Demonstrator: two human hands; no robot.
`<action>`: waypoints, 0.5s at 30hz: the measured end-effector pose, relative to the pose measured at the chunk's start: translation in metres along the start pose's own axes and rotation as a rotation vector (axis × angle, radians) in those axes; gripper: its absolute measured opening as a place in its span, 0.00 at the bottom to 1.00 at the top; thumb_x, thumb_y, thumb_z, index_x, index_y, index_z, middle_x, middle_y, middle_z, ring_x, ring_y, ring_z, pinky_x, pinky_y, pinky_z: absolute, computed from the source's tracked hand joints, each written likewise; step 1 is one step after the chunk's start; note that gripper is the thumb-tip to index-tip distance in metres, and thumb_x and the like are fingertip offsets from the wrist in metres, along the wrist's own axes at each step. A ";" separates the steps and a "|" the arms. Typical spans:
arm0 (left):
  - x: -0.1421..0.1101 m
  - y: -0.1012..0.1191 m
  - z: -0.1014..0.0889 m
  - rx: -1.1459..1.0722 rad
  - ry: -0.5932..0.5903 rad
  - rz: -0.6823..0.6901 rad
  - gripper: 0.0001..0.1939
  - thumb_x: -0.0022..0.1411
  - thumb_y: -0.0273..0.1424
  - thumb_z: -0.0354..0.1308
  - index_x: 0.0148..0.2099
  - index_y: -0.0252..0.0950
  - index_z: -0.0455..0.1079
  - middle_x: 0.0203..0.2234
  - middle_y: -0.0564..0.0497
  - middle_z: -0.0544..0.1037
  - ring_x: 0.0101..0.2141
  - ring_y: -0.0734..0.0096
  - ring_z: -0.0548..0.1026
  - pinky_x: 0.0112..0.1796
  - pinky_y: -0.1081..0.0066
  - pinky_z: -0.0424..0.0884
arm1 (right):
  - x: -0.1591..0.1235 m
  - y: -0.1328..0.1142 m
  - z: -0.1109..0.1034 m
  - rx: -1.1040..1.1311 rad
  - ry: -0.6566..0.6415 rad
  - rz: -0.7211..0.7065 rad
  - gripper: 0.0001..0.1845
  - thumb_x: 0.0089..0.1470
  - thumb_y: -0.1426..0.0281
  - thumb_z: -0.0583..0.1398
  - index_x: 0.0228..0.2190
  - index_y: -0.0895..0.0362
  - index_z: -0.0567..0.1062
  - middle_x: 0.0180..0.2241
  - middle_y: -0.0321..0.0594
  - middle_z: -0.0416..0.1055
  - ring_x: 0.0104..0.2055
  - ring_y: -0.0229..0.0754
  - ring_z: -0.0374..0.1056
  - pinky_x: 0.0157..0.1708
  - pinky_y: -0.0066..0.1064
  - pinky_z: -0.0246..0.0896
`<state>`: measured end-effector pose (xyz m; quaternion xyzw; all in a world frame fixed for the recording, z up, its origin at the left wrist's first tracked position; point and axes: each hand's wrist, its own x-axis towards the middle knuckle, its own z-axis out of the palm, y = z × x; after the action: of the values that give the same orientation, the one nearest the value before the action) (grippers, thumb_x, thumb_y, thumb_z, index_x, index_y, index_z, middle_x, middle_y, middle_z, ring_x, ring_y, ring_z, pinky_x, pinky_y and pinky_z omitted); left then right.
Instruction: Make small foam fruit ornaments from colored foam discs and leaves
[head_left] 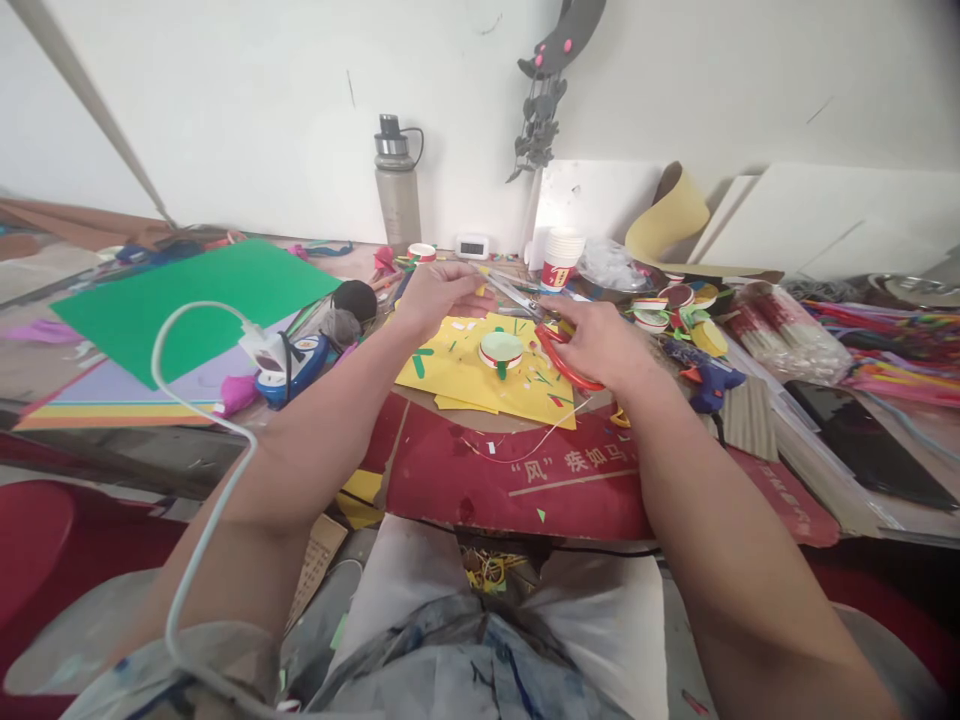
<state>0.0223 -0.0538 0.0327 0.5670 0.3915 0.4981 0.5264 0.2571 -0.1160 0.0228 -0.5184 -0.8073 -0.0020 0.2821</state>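
Note:
My right hand (600, 345) is closed round the red handles of a pair of scissors (525, 305), whose blades point left toward my left hand. My left hand (442, 295) pinches a small thin scrap at the blade tips; I cannot make out what the scrap is. Under both hands lies a yellow sheet (450, 370) strewn with small cuttings. A cut-down paper cup (501, 350) with a green top stands on that sheet between my wrists. The sheet rests on a red cardboard piece (525, 490) with white lettering.
A green sheet (187, 300) and coloured papers lie at left beside a blue glue gun (296, 365) with a white cable. A steel bottle (397, 190) stands by the wall. Paper cups (559, 255), another glue gun (709, 380) and bundled sticks (780, 335) crowd the right.

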 end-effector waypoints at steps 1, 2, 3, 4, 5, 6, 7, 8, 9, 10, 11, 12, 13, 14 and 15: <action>0.000 0.000 -0.001 0.019 -0.009 0.001 0.06 0.60 0.29 0.69 0.34 0.30 0.76 0.28 0.46 0.84 0.29 0.70 0.85 0.35 0.75 0.82 | 0.000 0.001 0.000 0.002 0.002 -0.002 0.28 0.59 0.71 0.61 0.60 0.52 0.78 0.56 0.45 0.80 0.55 0.55 0.78 0.56 0.47 0.74; 0.001 0.001 -0.003 0.035 -0.016 0.002 0.07 0.59 0.29 0.69 0.34 0.30 0.77 0.27 0.46 0.84 0.29 0.70 0.85 0.34 0.75 0.82 | -0.001 0.002 -0.001 0.003 0.002 -0.004 0.28 0.58 0.71 0.61 0.60 0.52 0.78 0.56 0.45 0.80 0.54 0.54 0.79 0.55 0.47 0.74; 0.001 0.001 -0.004 0.047 -0.020 0.003 0.08 0.58 0.30 0.70 0.33 0.30 0.77 0.27 0.46 0.84 0.28 0.70 0.84 0.34 0.75 0.82 | -0.001 0.003 -0.001 0.003 -0.001 -0.005 0.28 0.58 0.71 0.62 0.60 0.52 0.78 0.55 0.45 0.81 0.53 0.54 0.79 0.55 0.46 0.75; 0.002 0.001 -0.005 0.057 -0.021 0.003 0.08 0.58 0.30 0.71 0.33 0.30 0.77 0.27 0.46 0.84 0.28 0.69 0.84 0.34 0.75 0.82 | -0.001 0.004 -0.001 0.001 -0.007 -0.002 0.28 0.57 0.72 0.62 0.59 0.52 0.79 0.54 0.45 0.81 0.52 0.53 0.80 0.55 0.46 0.75; 0.003 0.002 -0.006 0.065 -0.018 0.003 0.09 0.57 0.30 0.71 0.33 0.30 0.76 0.26 0.46 0.84 0.28 0.69 0.85 0.34 0.74 0.82 | -0.001 0.004 -0.001 -0.005 -0.014 0.007 0.28 0.57 0.73 0.62 0.59 0.52 0.80 0.54 0.45 0.82 0.51 0.53 0.80 0.54 0.46 0.75; 0.003 0.002 -0.007 0.072 -0.014 0.001 0.09 0.56 0.31 0.72 0.33 0.30 0.76 0.26 0.46 0.84 0.29 0.68 0.85 0.34 0.74 0.82 | 0.000 0.005 -0.001 -0.013 -0.021 0.019 0.28 0.56 0.73 0.62 0.58 0.53 0.80 0.53 0.45 0.82 0.51 0.53 0.80 0.54 0.46 0.75; 0.004 0.002 -0.008 0.080 -0.012 -0.002 0.10 0.55 0.31 0.72 0.33 0.30 0.77 0.26 0.46 0.84 0.29 0.67 0.85 0.35 0.73 0.83 | 0.000 0.005 -0.001 -0.021 -0.028 0.030 0.27 0.56 0.74 0.62 0.57 0.54 0.81 0.53 0.46 0.82 0.51 0.54 0.80 0.54 0.46 0.75; 0.004 0.002 -0.009 0.086 -0.011 -0.005 0.10 0.55 0.30 0.72 0.33 0.30 0.77 0.27 0.46 0.84 0.30 0.66 0.85 0.37 0.71 0.83 | 0.000 0.005 -0.001 -0.027 -0.032 0.037 0.27 0.56 0.74 0.62 0.57 0.55 0.81 0.53 0.47 0.82 0.51 0.54 0.80 0.54 0.46 0.75; 0.005 0.002 -0.009 0.090 -0.010 -0.008 0.09 0.56 0.30 0.72 0.34 0.30 0.77 0.27 0.46 0.84 0.31 0.65 0.86 0.38 0.70 0.83 | 0.001 0.005 -0.001 -0.029 -0.033 0.038 0.27 0.55 0.74 0.62 0.57 0.55 0.81 0.53 0.47 0.82 0.52 0.55 0.80 0.54 0.46 0.75; 0.005 0.003 -0.009 0.092 -0.010 -0.012 0.08 0.56 0.29 0.71 0.35 0.29 0.77 0.27 0.45 0.84 0.32 0.64 0.86 0.40 0.68 0.84 | 0.001 0.005 -0.001 -0.026 -0.032 0.031 0.27 0.55 0.73 0.62 0.57 0.55 0.81 0.53 0.47 0.82 0.52 0.55 0.79 0.54 0.46 0.75; 0.005 0.003 -0.009 0.090 -0.009 -0.015 0.07 0.57 0.28 0.70 0.36 0.29 0.78 0.27 0.45 0.84 0.33 0.63 0.86 0.41 0.67 0.84 | 0.001 0.006 -0.001 -0.018 -0.032 0.020 0.27 0.55 0.73 0.62 0.57 0.54 0.81 0.54 0.46 0.82 0.52 0.55 0.79 0.54 0.46 0.74; 0.004 0.003 -0.008 0.085 -0.007 -0.020 0.06 0.58 0.27 0.69 0.37 0.29 0.78 0.27 0.44 0.84 0.34 0.62 0.86 0.43 0.65 0.84 | 0.001 0.006 -0.001 -0.010 -0.032 0.009 0.27 0.55 0.73 0.62 0.57 0.54 0.81 0.53 0.46 0.82 0.52 0.55 0.79 0.54 0.45 0.74; 0.004 0.003 -0.008 0.076 -0.003 -0.024 0.06 0.59 0.26 0.69 0.38 0.28 0.79 0.27 0.44 0.84 0.35 0.61 0.86 0.44 0.64 0.84 | 0.000 0.006 -0.002 -0.002 -0.033 0.004 0.27 0.55 0.73 0.62 0.57 0.54 0.81 0.53 0.46 0.82 0.51 0.55 0.79 0.54 0.45 0.74; 0.004 0.004 -0.008 0.066 0.002 -0.033 0.06 0.59 0.26 0.68 0.39 0.28 0.79 0.27 0.44 0.84 0.36 0.60 0.86 0.44 0.63 0.84 | 0.000 0.007 -0.002 0.002 -0.036 0.005 0.27 0.55 0.73 0.63 0.56 0.54 0.82 0.52 0.46 0.82 0.50 0.55 0.79 0.53 0.45 0.74; 0.003 0.004 -0.007 0.052 0.008 -0.045 0.06 0.59 0.25 0.68 0.40 0.28 0.79 0.27 0.43 0.84 0.36 0.60 0.87 0.45 0.63 0.84 | 0.000 0.007 -0.002 0.002 -0.040 0.011 0.27 0.54 0.73 0.63 0.56 0.54 0.82 0.51 0.46 0.83 0.49 0.55 0.80 0.52 0.45 0.74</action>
<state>0.0156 -0.0497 0.0371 0.5694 0.4190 0.4783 0.5210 0.2638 -0.1130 0.0223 -0.5225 -0.8098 0.0108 0.2666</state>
